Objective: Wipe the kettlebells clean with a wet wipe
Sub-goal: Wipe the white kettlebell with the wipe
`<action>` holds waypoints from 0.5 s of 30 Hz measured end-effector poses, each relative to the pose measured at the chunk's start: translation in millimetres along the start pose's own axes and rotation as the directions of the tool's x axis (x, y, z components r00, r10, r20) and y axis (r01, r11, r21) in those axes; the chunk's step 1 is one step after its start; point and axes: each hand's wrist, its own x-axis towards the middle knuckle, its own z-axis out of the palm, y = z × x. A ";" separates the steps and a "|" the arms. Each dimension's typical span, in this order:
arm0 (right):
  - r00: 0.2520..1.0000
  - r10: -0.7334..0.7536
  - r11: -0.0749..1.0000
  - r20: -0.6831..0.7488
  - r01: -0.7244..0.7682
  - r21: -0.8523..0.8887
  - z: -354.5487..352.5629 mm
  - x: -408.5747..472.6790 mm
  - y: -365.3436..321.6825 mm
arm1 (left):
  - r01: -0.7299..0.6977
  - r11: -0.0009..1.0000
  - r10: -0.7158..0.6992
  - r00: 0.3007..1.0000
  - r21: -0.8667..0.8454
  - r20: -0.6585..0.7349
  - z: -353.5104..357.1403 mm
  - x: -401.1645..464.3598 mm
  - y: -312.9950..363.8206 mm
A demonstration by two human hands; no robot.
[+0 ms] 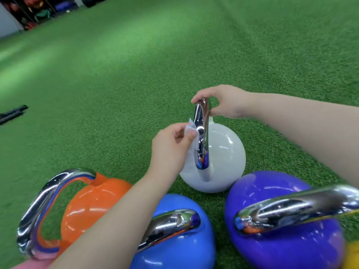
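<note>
A white kettlebell (225, 152) with a chrome handle stands on the green turf at centre. My right hand (223, 100) pinches the top of that handle. My left hand (171, 150) holds a white wet wipe (191, 128) and presses it against the left side of the handle. Nearer to me stand an orange kettlebell (91, 206), a blue kettlebell (180, 239) and a purple kettlebell (281, 239), each with a chrome handle. My left forearm crosses over the blue one.
Green turf (136, 74) stretches away in every direction. A black bar-like object (11, 113) lies at the left edge. Racks of gear (35, 12) stand far back left. A yellow object (351, 255) and a pink one (35, 263) show at the bottom corners.
</note>
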 end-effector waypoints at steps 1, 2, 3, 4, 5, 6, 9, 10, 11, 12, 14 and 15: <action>1.000 -0.006 1.000 0.029 0.007 -0.022 -2.2 -0.9 1.6 | -0.007 0.999 0.007 1.000 0.054 0.016 5.5 -3.6 1.1; 0.999 -0.009 0.999 0.047 0.011 -0.047 -4.2 -1.1 2.2 | -0.024 0.988 0.021 0.999 0.153 0.026 12.1 -6.3 3.3; 0.998 -0.013 0.997 0.055 0.016 -0.072 -5.4 -0.7 2.5 | -0.032 0.966 0.026 0.999 0.257 0.027 19.8 -8.7 5.6; 0.998 -0.018 0.995 0.058 0.023 -0.094 -5.9 0.8 2.3 | -0.008 0.950 0.004 1.000 0.311 0.011 27.7 -9.4 6.5; 0.998 -0.024 0.993 0.061 0.030 -0.113 -5.8 2.3 2.0 | 0.041 0.947 -0.045 0.999 0.319 0.006 34.2 -9.1 9.2; 0.998 -0.029 0.991 0.063 0.037 -0.131 -5.6 3.6 2.1 | 0.093 0.950 -0.100 0.995 0.298 0.006 39.1 -7.4 12.4; 0.996 -0.067 0.981 0.067 0.078 -0.176 -3.7 5.7 3.5 | 0.137 0.942 -0.150 0.988 0.307 0.019 45.1 4.6 12.4; 0.994 -0.087 0.978 0.068 0.098 -0.186 -2.7 5.5 3.4 | 0.121 0.937 -0.142 0.989 0.328 0.042 43.9 8.1 10.2; 0.992 -0.106 0.974 0.068 0.117 -0.195 -1.6 5.7 3.0 | 0.104 0.932 -0.136 0.988 0.348 0.071 41.1 11.1 7.7; 0.990 -0.124 0.969 0.062 0.134 -0.206 -0.4 5.9 2.1 | 0.082 0.930 -0.125 0.987 0.358 0.099 36.8 14.1 4.6; 0.987 -0.157 0.958 0.038 0.162 -0.237 1.1 7.1 -0.2 | 0.030 0.923 -0.095 0.984 0.384 0.153 22.8 19.5 -2.7; 0.985 -0.171 0.952 0.026 0.172 -0.253 1.4 7.8 -1.0 | -0.005 0.915 -0.078 0.979 0.404 0.189 13.0 21.9 -7.2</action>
